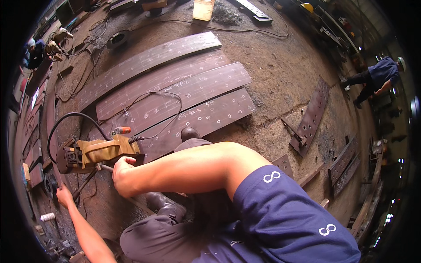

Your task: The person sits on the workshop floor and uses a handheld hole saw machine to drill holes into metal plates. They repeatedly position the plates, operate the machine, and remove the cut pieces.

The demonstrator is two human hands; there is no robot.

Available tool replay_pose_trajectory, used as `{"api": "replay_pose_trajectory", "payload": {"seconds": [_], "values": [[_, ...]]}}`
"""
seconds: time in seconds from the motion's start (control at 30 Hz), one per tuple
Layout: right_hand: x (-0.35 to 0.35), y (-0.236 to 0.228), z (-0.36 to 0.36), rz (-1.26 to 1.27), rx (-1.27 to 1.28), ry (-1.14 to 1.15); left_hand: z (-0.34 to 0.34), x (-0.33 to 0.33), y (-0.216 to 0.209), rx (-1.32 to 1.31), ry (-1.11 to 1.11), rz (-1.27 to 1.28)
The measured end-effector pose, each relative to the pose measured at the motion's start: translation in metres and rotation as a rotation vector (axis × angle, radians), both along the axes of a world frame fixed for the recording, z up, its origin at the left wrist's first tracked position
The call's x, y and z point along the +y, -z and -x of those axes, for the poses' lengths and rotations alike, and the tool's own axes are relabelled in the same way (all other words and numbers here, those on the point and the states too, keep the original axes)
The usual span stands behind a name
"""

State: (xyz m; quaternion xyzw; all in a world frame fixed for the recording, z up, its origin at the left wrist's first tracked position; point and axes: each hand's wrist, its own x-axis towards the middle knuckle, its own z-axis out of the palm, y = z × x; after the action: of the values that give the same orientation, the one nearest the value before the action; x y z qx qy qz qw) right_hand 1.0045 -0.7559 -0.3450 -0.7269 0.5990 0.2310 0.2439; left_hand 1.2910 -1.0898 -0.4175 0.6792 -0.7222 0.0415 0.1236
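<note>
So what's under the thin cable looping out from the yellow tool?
White-marked metal plates lie beneath the cable. Anything directly under it, or behind the yellow tool, is covered.

A bulky power machine point(105, 151), scuffed yellow-tan with a dark vented end facing left, sits lengthwise beside the chalk-marked steel plates point(210, 115). A black cable point(78, 114) loops above it; metal handle bars point(87, 182) stick out from its near side.

A stained brown floor point(272, 57) is stretching toward one o'clock as white spots of light point(388, 217) are glowing at four.
</note>
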Motion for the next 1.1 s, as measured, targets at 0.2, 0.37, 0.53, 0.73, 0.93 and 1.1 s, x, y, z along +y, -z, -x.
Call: {"api": "replay_pose_trajectory", "payload": {"seconds": [0.2, 0.37, 0.53, 0.73, 0.93, 1.1], "values": [[0.001, -0.001, 0.003, 0.029, -0.004, -0.051, 0.000, 0.001, -0.004, -0.006, -0.004, -0.008], [0.013, -0.016, 0.011, 0.091, -0.077, -0.075, 0.000, 0.012, -0.009, 0.018, -0.011, 0.001], [0.015, -0.016, 0.017, 0.082, -0.081, -0.015, 0.014, 0.017, -0.007, 0.032, -0.014, 0.014], [0.017, -0.021, 0.016, 0.106, -0.107, -0.038, 0.007, 0.018, -0.009, 0.064, -0.034, 0.045], [0.013, -0.020, 0.016, 0.086, -0.109, -0.051, 0.010, 0.022, -0.009, 0.082, -0.041, 0.036], [0.012, -0.016, 0.013, 0.107, -0.086, -0.042, 0.004, 0.014, -0.003, 0.102, -0.037, 0.023]]}}
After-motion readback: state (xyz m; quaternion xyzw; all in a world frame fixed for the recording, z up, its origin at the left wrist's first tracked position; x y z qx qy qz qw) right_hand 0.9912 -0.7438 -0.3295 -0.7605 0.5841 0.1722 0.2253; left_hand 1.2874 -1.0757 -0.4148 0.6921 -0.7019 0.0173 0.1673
